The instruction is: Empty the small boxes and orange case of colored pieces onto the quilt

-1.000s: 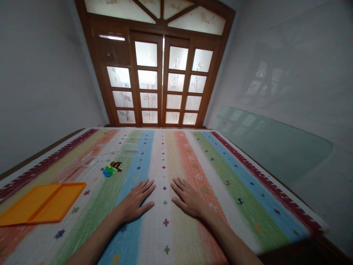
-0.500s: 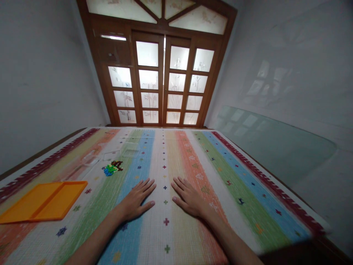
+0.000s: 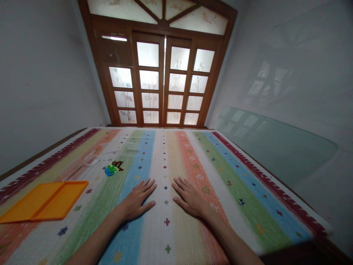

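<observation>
My left hand [image 3: 137, 200] lies flat, palm down, on the striped cloth [image 3: 179, 158], fingers stretched out and holding nothing. My right hand [image 3: 189, 198] rests the same way just to its right, fingers spread, empty. A small heap of coloured bits [image 3: 113, 168], green, blue and brown, sits on the cloth beyond and left of my left hand. An orange tray [image 3: 46, 201] lies flat at the left. Several clear plastic boxes [image 3: 129, 150] stand farther back on the left.
The striped cloth covers a wide table that ends at a dark edge on the right. A wooden door with frosted panes [image 3: 162, 73] stands behind it. A glass sheet [image 3: 275, 143] leans on the right wall.
Both hands stay where they were. Only the view has shifted very slightly.
</observation>
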A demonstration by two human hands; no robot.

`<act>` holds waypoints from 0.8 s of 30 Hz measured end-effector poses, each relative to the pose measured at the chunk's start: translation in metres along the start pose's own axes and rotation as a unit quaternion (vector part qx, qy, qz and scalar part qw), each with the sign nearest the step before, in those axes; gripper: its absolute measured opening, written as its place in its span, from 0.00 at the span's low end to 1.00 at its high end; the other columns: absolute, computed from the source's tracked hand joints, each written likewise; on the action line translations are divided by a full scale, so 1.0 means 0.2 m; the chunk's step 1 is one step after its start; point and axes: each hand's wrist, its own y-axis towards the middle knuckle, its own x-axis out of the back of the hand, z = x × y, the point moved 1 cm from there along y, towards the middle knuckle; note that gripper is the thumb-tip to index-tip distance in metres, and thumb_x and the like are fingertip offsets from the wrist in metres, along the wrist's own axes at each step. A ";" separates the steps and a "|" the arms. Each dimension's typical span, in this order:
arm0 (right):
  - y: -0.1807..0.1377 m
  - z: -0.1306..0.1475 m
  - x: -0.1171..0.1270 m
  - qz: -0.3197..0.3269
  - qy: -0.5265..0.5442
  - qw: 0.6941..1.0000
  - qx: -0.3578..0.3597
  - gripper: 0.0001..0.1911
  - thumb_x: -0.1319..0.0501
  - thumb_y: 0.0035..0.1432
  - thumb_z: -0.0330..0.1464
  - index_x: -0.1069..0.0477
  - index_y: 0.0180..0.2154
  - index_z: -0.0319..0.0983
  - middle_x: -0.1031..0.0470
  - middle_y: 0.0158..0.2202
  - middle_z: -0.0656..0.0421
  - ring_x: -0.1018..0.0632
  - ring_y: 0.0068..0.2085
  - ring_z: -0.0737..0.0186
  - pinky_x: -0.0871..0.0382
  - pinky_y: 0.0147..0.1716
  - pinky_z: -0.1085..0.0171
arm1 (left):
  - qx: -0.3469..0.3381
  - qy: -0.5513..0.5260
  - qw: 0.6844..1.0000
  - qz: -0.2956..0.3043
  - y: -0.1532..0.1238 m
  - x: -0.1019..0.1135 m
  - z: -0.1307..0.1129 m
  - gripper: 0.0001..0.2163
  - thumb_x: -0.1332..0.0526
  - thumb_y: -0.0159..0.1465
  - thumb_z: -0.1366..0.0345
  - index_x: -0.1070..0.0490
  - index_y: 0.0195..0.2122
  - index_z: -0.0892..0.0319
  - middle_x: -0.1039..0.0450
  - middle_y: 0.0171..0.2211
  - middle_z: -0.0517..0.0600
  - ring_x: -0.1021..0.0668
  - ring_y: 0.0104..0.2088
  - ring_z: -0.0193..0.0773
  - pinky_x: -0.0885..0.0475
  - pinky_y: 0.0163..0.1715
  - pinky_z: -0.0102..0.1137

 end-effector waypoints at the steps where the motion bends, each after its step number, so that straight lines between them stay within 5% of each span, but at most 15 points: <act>1: 0.00 0.00 0.00 -0.002 0.001 1.000 0.001 0.31 0.50 0.74 0.45 0.42 0.71 0.37 0.49 0.73 0.50 0.47 0.73 0.50 0.53 0.72 0.46 | 0.001 -0.001 1.000 -0.001 0.00 0.00 0.00 0.31 0.48 0.73 0.45 0.53 0.74 0.47 0.51 0.73 0.52 0.43 0.72 0.52 0.46 0.71 0.52; 17: 0.00 -0.05 -0.07 -0.031 0.001 0.999 0.013 0.31 0.49 0.73 0.44 0.41 0.70 0.37 0.50 0.73 0.49 0.47 0.73 0.47 0.52 0.71 0.44 | 0.011 -0.041 0.999 -0.003 0.00 -0.01 0.00 0.32 0.48 0.72 0.44 0.50 0.73 0.50 0.50 0.73 0.54 0.44 0.72 0.53 0.48 0.71 0.52; 21: 0.02 -0.07 -0.04 -0.065 0.041 0.997 0.024 0.28 0.47 0.72 0.43 0.33 0.65 0.35 0.40 0.69 0.45 0.39 0.70 0.45 0.47 0.69 0.42 | 0.031 -0.088 0.995 -0.019 0.00 0.00 -0.02 0.31 0.47 0.71 0.45 0.42 0.71 0.54 0.44 0.71 0.56 0.40 0.71 0.52 0.46 0.70 0.51; 24: 0.09 -0.05 0.00 -0.116 0.127 0.984 0.048 0.23 0.47 0.72 0.41 0.25 0.58 0.37 0.28 0.61 0.45 0.29 0.63 0.48 0.38 0.65 0.44 | 0.085 -0.170 0.976 -0.105 -0.01 0.05 0.00 0.27 0.48 0.72 0.47 0.33 0.66 0.55 0.34 0.66 0.57 0.31 0.66 0.51 0.39 0.67 0.48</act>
